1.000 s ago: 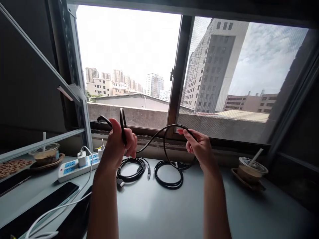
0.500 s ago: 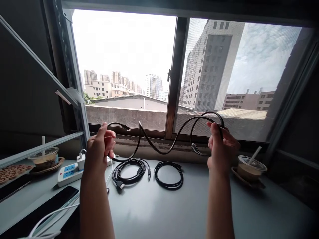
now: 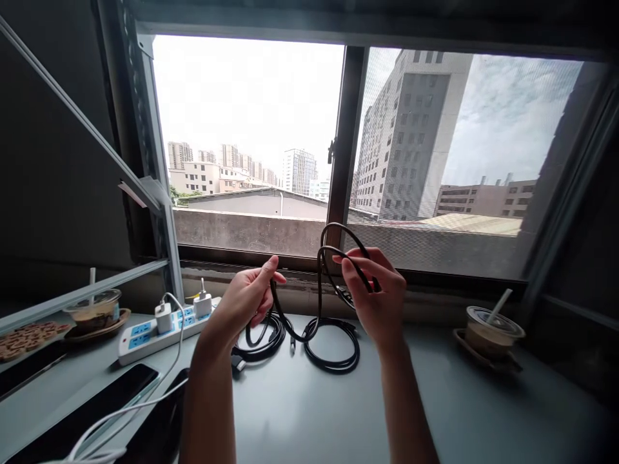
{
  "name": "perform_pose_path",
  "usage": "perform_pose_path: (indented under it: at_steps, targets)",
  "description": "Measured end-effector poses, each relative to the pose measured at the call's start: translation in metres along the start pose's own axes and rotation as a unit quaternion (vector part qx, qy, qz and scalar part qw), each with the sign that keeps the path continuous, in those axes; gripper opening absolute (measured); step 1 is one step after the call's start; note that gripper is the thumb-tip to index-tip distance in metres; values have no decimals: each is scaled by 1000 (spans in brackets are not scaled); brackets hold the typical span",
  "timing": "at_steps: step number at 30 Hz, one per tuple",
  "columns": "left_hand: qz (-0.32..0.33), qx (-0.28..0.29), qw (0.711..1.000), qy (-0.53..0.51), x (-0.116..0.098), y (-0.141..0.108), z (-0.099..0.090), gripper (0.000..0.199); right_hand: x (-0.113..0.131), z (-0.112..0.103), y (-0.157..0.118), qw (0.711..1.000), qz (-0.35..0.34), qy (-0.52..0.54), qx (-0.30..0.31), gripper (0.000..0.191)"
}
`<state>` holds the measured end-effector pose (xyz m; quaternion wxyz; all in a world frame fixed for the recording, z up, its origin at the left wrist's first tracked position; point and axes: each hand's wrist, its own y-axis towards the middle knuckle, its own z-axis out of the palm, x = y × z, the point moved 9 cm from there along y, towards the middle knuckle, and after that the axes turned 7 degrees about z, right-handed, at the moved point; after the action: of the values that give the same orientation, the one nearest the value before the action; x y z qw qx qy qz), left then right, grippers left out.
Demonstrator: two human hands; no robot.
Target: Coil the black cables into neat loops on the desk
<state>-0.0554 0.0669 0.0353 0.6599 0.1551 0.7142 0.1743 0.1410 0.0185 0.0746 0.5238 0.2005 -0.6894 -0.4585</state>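
Note:
A black cable hangs between my two hands above the table. My left hand is closed on one stretch of it, thumb pointing up. Loops of the same cable pass through the fingers of my right hand, which pinches them between thumb and fingers. Part of a connector shows behind the right hand, too dark to make out its kind. Below, a coiled black cable with a plug lies partly behind my left hand. Beside it rests another coiled black cable.
At left stands a white power strip with chargers and a white cord. Dark phones lie nearer. Lidded drink cups stand at far left and right. Behind the grey table is a window; a metal frame rises at left.
My hands have come closer together, the left moving right and the right moving left. The cable's middle now sags in a narrower bend, with its loops still at the right hand.

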Motion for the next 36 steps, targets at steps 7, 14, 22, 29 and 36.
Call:
perform_pose_path:
  at_steps: [7,14,22,29,36]
  targets:
    - [-8,48,995,-86,2,6,49,45,11,60,-20,981,-37,-74,175,25]
    - [55,-13,994,-96,-6,9,39,40,3,56,-16,980,9,74,185,25]
    - [94,-56,993,-45,-21,-1,35,32,-14,37,-9,942,155,217,202,31]
    - [144,-137,979,-53,-25,4,8,27,-52,-19,0,903,298,301,66,62]
    - [206,-267,926,-167,-31,-2,-15,21,-54,-33,9,895,265,351,77,34]
